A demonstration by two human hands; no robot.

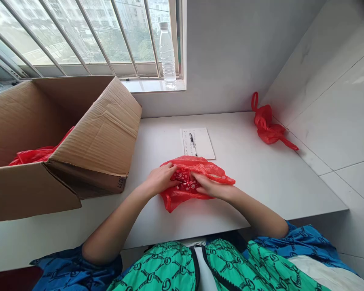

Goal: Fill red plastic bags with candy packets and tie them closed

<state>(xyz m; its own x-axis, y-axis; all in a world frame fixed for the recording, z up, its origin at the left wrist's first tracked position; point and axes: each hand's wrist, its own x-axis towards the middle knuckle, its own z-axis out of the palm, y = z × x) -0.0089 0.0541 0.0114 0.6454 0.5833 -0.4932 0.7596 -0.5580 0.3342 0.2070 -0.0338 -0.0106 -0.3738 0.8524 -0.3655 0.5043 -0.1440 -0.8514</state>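
Note:
A thin red plastic bag (186, 159) lies on the white table in front of me, its mouth spread open. Inside it shows a red item with a white print (186, 180); I cannot make out whether it is cloth or a packet. My left hand (162, 179) reaches in from the left, fingers and thumb curved around the printed item's left side. From the right, my right hand (210, 186) is in the bag, fingers and thumb at the item's right side. Bag film partly covers the right hand and wrist.
An open cardboard box (100, 129) with red plastic bags (38, 154) inside stands at the left. Beyond my bag lies a notebook (204, 141) with a pen (193, 143). Another red bag (268, 127) sits by the right wall. A water bottle (168, 56) stands on the windowsill.

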